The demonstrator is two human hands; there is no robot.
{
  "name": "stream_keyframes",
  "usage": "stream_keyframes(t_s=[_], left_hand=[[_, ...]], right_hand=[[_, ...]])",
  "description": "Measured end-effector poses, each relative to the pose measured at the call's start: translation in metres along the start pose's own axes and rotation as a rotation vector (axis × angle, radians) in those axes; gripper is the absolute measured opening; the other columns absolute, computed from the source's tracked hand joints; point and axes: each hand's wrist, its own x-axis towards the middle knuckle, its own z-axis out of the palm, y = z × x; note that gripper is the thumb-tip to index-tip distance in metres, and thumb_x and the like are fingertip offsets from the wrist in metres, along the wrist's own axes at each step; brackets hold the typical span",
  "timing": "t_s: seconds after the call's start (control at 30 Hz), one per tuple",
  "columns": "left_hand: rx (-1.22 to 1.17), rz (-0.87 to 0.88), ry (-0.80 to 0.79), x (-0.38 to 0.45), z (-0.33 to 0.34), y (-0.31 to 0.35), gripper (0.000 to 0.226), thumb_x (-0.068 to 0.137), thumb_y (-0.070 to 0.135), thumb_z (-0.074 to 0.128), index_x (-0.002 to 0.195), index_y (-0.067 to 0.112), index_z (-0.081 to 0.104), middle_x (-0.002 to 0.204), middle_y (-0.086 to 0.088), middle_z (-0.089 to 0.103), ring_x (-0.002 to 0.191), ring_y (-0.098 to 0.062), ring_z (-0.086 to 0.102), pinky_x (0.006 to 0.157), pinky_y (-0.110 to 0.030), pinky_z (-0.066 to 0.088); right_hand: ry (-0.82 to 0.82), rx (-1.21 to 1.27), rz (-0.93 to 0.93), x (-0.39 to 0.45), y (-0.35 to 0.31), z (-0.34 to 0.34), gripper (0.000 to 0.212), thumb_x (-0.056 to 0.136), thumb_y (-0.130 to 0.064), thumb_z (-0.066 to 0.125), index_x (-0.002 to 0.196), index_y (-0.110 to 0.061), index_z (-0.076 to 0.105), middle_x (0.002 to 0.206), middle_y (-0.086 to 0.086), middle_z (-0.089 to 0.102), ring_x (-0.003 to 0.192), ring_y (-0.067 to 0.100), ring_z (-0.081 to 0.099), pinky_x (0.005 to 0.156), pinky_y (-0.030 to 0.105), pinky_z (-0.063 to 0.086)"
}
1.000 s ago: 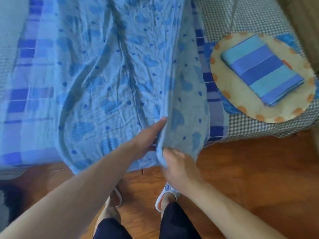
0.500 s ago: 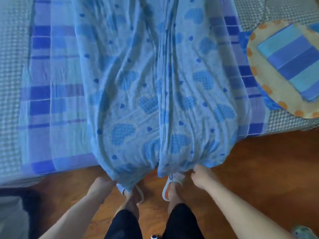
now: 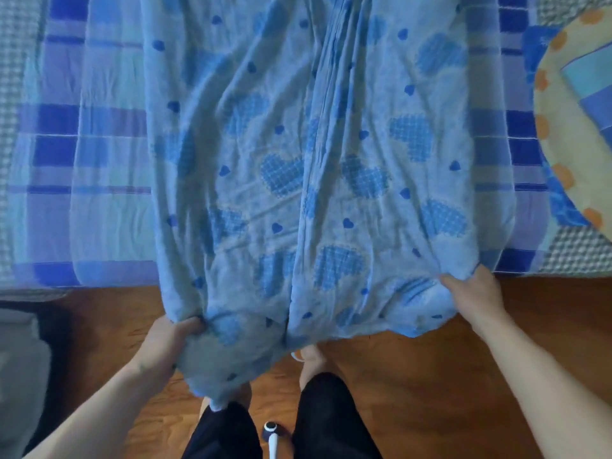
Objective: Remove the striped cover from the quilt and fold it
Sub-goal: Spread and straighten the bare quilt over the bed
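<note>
Across the bed (image 3: 20, 94), which wears a grey checked sheet, lies a blue and purple plaid cloth (image 3: 86, 167), flat, reaching the near edge. On top of it, down the middle, a light-blue heart-print fabric (image 3: 298, 167) runs lengthwise, creased along a centre fold; its near end spills over the bed edge toward the wooden floor (image 3: 430, 376). Whether this is the quilt or its cover cannot be told. Far right, a round cream cushion with orange dots (image 3: 563, 134) sits on the bed, cut off by the frame; on it rests a folded striped blue cloth (image 3: 592, 84). Left hand (image 3: 169, 339): fingers curled, gripping the fabric's near left corner, below the bed edge. Right hand (image 3: 473, 293): gripping the near right corner, bunched, at the bed edge. Dark trousers (image 3: 331, 419) and bare feet below. Small white and dark object (image 3: 272, 432) on the floor between the legs, unidentified.
</note>
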Motion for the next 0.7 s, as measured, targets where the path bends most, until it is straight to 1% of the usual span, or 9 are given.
stream_keyframes(t_s=[0.07,0.17,0.3,0.37,0.4,0.47,0.57,0.63,0.7], left_hand=[[0.05,0.053,0.089,-0.018,-0.01,-0.006,0.043,0.061,0.029,0.078,0.103,0.019,0.071,0.095,-0.01,0.077,0.082,-0.029,0.075,0.067,-0.046,0.061],[0.129,0.08,0.134,-0.022,-0.013,-0.002,0.047,0.069,0.043,0.08,0.106,0.019,0.065,0.095,-0.004,0.077,0.084,-0.026,0.075,0.071,-0.049,0.061],[0.123,-0.015,0.178,-0.001,0.001,-0.008,0.056,0.057,0.056,0.083,0.103,0.028,0.068,0.09,0.006,0.077,0.08,-0.018,0.076,0.064,-0.038,0.061],[0.111,-0.036,0.188,0.008,0.011,-0.013,0.054,0.055,0.055,0.082,0.101,0.03,0.07,0.092,0.007,0.077,0.084,-0.019,0.075,0.067,-0.039,0.061],[0.115,-0.039,0.189,0.01,0.015,-0.014,0.052,0.056,0.054,0.082,0.101,0.031,0.07,0.094,0.007,0.077,0.086,-0.02,0.075,0.069,-0.041,0.061],[0.127,-0.028,0.181,0.01,0.025,-0.014,0.05,0.059,0.051,0.081,0.104,0.032,0.07,0.098,0.004,0.077,0.09,-0.022,0.074,0.077,-0.048,0.061],[0.25,-0.053,0.266,0.001,0.031,-0.004,0.053,0.065,0.04,0.074,0.114,0.025,0.062,0.11,-0.008,0.07,0.096,-0.032,0.068,0.087,-0.055,0.056],[0.37,-0.093,0.455,-0.009,0.032,0.012,0.065,0.072,0.041,0.065,0.131,0.024,0.043,0.129,-0.015,0.049,0.11,-0.04,0.055,0.094,-0.051,0.049],[0.416,0.088,0.547,-0.018,0.033,0.036,0.058,0.079,0.038,0.059,0.132,0.028,0.039,0.131,-0.009,0.043,0.12,-0.033,0.046,0.095,-0.05,0.043]], right_hand=[[0.046,-0.187,-0.105,-0.002,0.013,-0.016,0.031,0.079,-0.029,0.075,0.103,-0.022,0.057,0.103,0.018,0.069,0.095,0.039,0.066,0.074,0.035,0.046],[0.005,-0.225,-0.136,-0.002,0.015,-0.021,0.035,0.084,-0.029,0.072,0.111,-0.022,0.05,0.109,0.02,0.067,0.101,0.042,0.063,0.08,0.041,0.048],[-0.031,-0.132,-0.018,0.006,0.004,-0.002,0.054,0.081,-0.02,0.075,0.126,-0.012,0.046,0.125,0.022,0.059,0.111,0.042,0.058,0.091,0.043,0.047],[0.098,-0.116,0.042,0.0,0.001,0.006,0.064,0.078,-0.013,0.073,0.135,-0.012,0.042,0.132,0.023,0.049,0.118,0.043,0.051,0.101,0.045,0.043],[0.201,-0.132,0.003,-0.009,-0.004,0.012,0.067,0.078,-0.012,0.071,0.138,-0.015,0.041,0.135,0.021,0.044,0.121,0.043,0.047,0.104,0.046,0.041],[0.307,-0.137,-0.223,-0.036,-0.025,0.029,0.06,0.081,-0.015,0.069,0.135,-0.019,0.043,0.132,0.011,0.04,0.122,0.035,0.045,0.102,0.043,0.043],[0.143,-0.088,-0.597,-0.07,-0.084,0.063,0.039,0.09,-0.025,0.064,0.127,-0.017,0.052,0.122,0.002,0.043,0.114,0.021,0.047,0.089,0.032,0.047],[0.024,-0.042,-0.672,-0.076,-0.137,0.08,0.038,0.094,-0.031,0.058,0.129,-0.015,0.054,0.121,0.001,0.045,0.115,0.018,0.046,0.088,0.03,0.047],[-0.018,0.023,-0.657,-0.068,-0.191,0.085,0.045,0.096,-0.034,0.056,0.135,-0.013,0.051,0.127,0.004,0.046,0.12,0.022,0.045,0.096,0.035,0.046]])
